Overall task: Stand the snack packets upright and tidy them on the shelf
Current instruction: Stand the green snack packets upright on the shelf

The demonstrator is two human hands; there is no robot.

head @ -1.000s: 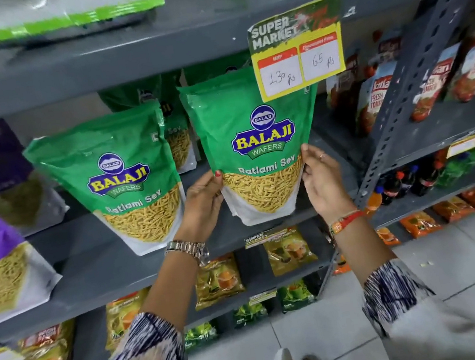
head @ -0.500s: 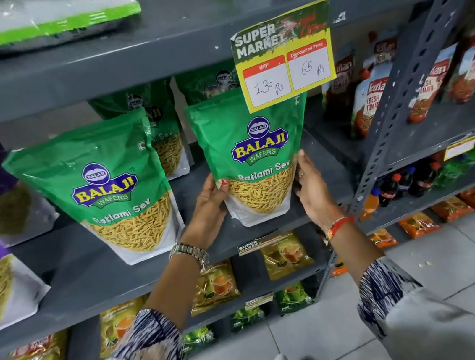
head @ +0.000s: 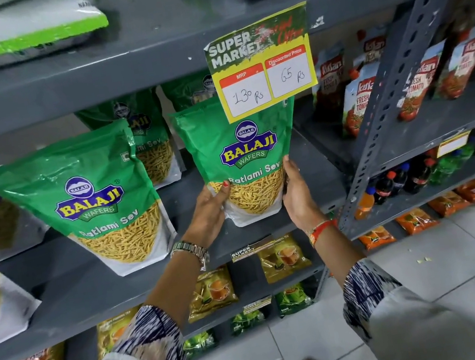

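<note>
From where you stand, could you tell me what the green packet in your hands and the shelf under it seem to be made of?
Green packet: seemingly glossy plastic film, given its sheen, creases and clear window showing the yellow sev. Shelf: probably grey-painted metal, flat with a thin folded edge; the slotted upright beside it is perforated like steel angle.

Both forearms carried navy-and-white patterned cuffs [head: 157, 332] under pale grey-white outer sleeves [head: 407, 318]. The left wrist bore a silver metal link watch [head: 191, 251]. The right wrist bore a red-and-orange thread band [head: 320, 230]. One left thumbnail showed red polish [head: 225, 183].
</note>
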